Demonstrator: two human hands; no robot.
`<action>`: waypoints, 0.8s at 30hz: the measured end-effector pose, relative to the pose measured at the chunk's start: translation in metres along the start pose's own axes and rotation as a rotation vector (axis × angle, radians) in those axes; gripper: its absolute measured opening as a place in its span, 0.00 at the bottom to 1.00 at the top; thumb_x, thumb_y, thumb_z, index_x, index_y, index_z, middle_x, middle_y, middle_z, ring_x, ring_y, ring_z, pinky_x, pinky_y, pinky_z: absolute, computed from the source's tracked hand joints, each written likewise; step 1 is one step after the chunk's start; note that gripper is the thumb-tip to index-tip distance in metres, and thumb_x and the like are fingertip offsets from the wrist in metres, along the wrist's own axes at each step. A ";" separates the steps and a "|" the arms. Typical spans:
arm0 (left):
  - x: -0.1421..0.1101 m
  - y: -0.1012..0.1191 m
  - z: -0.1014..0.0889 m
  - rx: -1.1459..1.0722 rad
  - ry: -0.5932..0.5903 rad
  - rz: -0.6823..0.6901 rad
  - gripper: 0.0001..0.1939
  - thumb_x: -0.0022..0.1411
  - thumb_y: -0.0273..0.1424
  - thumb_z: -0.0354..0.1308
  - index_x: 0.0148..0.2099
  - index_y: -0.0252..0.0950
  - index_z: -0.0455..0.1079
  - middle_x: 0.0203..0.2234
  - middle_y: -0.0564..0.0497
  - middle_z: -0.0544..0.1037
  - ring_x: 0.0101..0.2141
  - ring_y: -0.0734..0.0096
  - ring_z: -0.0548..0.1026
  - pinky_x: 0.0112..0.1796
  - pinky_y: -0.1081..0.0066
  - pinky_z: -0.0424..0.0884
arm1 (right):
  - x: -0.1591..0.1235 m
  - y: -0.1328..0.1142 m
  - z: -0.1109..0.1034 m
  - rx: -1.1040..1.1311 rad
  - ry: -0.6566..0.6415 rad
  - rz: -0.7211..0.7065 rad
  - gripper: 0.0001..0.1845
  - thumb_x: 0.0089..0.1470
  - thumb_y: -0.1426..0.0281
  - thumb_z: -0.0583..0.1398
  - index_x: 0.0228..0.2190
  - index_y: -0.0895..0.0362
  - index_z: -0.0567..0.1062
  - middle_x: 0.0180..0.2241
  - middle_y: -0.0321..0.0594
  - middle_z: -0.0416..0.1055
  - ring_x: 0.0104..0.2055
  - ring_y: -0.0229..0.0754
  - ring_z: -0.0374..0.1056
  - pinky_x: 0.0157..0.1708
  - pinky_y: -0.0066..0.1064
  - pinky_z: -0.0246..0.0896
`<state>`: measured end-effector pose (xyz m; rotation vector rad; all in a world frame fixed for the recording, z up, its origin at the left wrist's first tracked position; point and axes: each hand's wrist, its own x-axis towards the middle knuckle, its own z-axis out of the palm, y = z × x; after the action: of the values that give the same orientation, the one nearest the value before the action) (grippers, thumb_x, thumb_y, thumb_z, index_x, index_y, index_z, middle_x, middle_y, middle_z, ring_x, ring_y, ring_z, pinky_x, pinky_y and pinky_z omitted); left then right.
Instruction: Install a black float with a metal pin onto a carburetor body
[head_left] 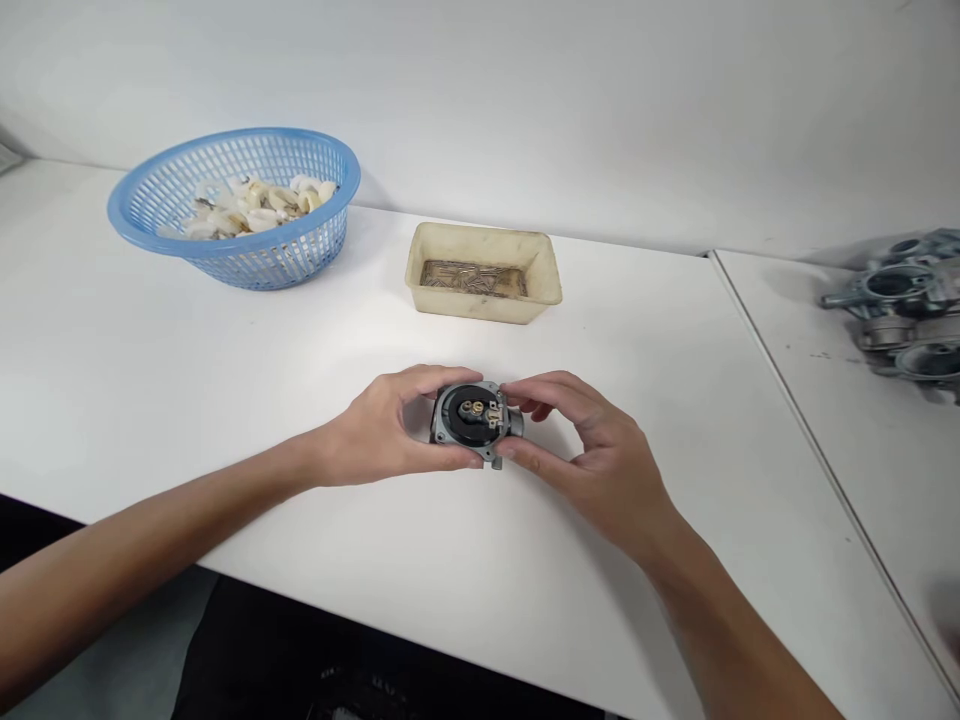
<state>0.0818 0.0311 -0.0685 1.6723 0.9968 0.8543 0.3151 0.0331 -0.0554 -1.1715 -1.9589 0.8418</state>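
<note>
A metal carburetor (471,416) is held low over the white table, its open side facing up. Inside its grey rim shows a round black part with small brass fittings in the middle. My left hand (382,425) wraps the carburetor from the left, thumb along the near edge and fingers along the far edge. From the right, my right hand (592,440) grips it with thumb and fingertips near a short tube. The underside of the carburetor is hidden.
Behind the hands stands a cream plastic tray (484,309) with many thin metal pins inside. A blue basket (270,265) at the back left holds whitish plastic parts. Several more carburetors (911,315) lie at the right, beyond a seam in the white table (337,545).
</note>
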 end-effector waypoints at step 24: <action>0.003 0.003 -0.002 0.076 -0.019 0.108 0.29 0.54 0.35 0.73 0.57 0.38 0.70 0.53 0.46 0.75 0.53 0.63 0.74 0.55 0.63 0.70 | 0.001 0.003 0.001 -0.004 -0.007 -0.032 0.16 0.54 0.63 0.70 0.45 0.50 0.80 0.42 0.40 0.76 0.41 0.43 0.72 0.44 0.37 0.73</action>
<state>0.0819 0.0343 -0.0643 1.8090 0.9428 0.8787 0.3154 0.0346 -0.0577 -1.1376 -1.9811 0.8272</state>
